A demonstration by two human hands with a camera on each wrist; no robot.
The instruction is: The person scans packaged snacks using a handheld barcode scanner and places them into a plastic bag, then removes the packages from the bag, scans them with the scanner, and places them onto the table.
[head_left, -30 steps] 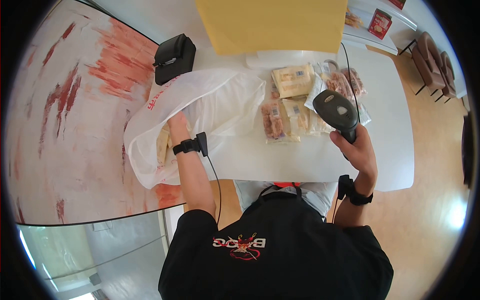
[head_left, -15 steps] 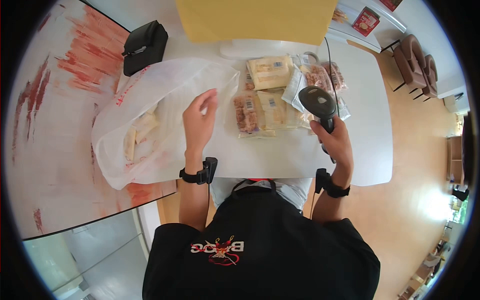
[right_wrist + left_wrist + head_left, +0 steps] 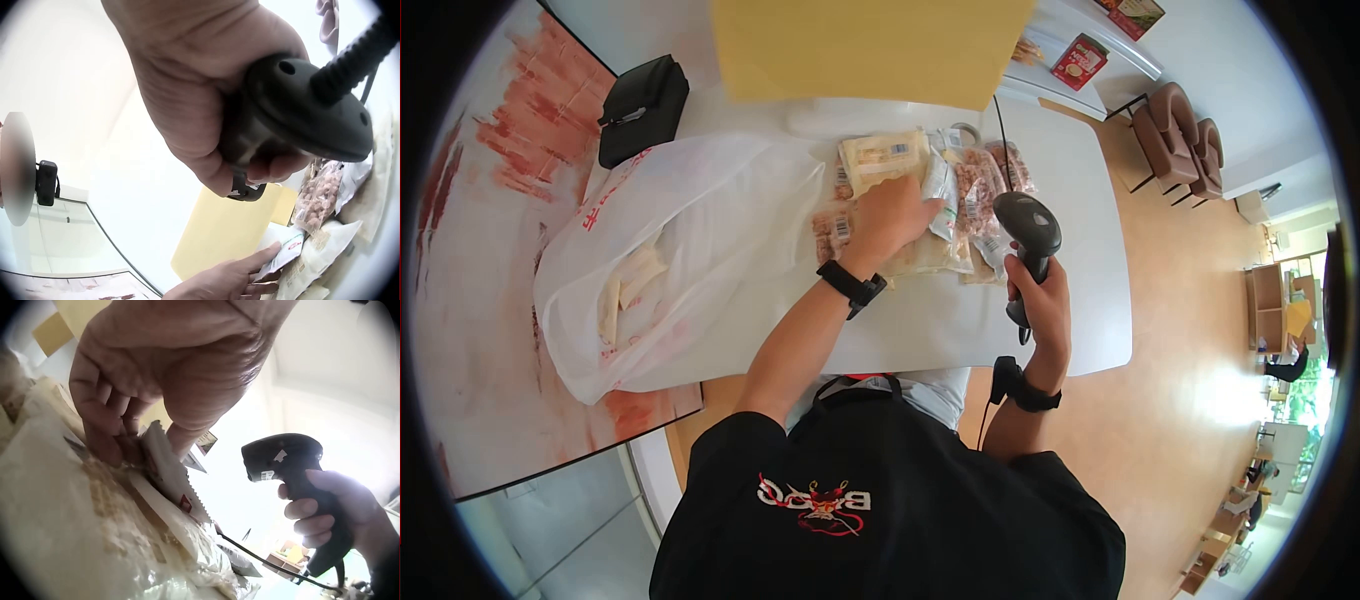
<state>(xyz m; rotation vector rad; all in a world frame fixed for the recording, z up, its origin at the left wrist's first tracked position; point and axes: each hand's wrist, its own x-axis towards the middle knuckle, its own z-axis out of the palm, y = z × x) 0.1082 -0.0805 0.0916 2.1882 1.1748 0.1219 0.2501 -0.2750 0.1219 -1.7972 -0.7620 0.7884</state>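
My left hand (image 3: pixel 890 222) is over the pile of packaged food; in the left wrist view its thumb and fingers (image 3: pixel 106 434) pinch the serrated edge of a white packet (image 3: pixel 178 481). That packet (image 3: pixel 941 192) lies among cream-coloured packs (image 3: pixel 880 160) and clear packs of pinkish-brown pieces (image 3: pixel 977 190). To the right of the pile, my right hand (image 3: pixel 1045 300) grips the handle of a black barcode scanner (image 3: pixel 1028 222), held upright above the table. The fingers of my right hand (image 3: pixel 194 81) wrap around the scanner handle (image 3: pixel 306 112) in the right wrist view.
A translucent white plastic bag (image 3: pixel 730 200) with a few cream packs (image 3: pixel 635 278) inside lies at the left. Behind it stands a black case (image 3: pixel 643 110). A yellow panel (image 3: pixel 870 50) rises at the back; the scanner's cable (image 3: pixel 1003 140) runs behind the pile.
My left hand has come out of the plastic bag, moved right empty, and taken hold of the white packet. My right hand still grips the scanner. The head view has shifted right.
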